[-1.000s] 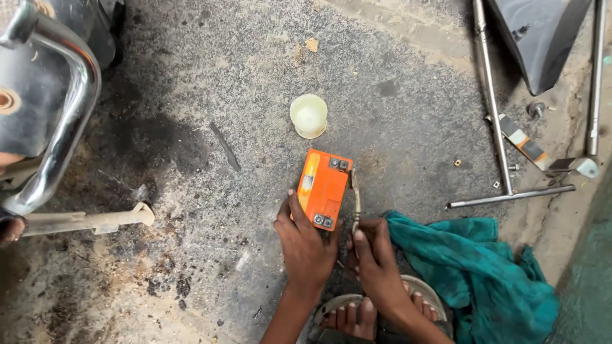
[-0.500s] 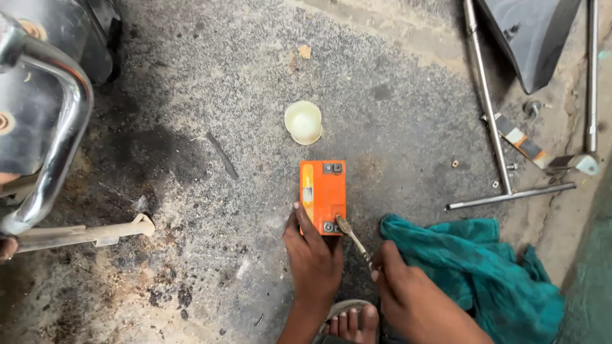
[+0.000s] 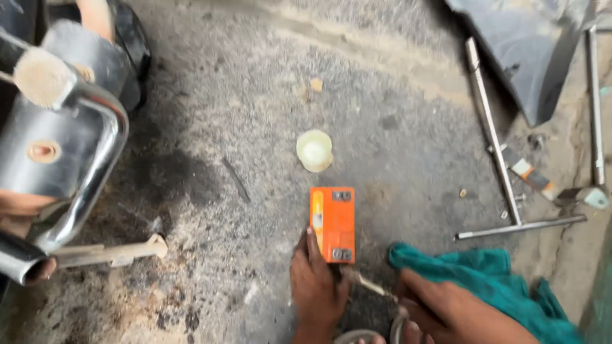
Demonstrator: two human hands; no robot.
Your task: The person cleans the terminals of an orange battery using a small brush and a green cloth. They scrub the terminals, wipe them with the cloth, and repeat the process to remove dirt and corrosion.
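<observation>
An orange box-shaped battery (image 3: 333, 223) lies flat on the stained concrete floor (image 3: 255, 127). My left hand (image 3: 313, 286) rests against its near left edge, fingers touching its side. My right hand (image 3: 446, 309) is curled around the handle of a thin metal tool (image 3: 366, 283), whose tip points at the battery's near end. A teal cloth (image 3: 503, 286) lies bunched under and beside my right hand. My sandalled foot (image 3: 376, 334) shows at the bottom edge.
A pale round plastic cap (image 3: 315, 150) lies just beyond the battery. A T-shaped metal wrench (image 3: 503, 178) and another rod (image 3: 596, 114) lie at the right near a dark panel (image 3: 523, 44). Chrome motorcycle parts (image 3: 70, 159) fill the left.
The battery has gone from tilted up on its edge to lying flat. My right hand has moved right and down onto the tool. The view has shifted slightly.
</observation>
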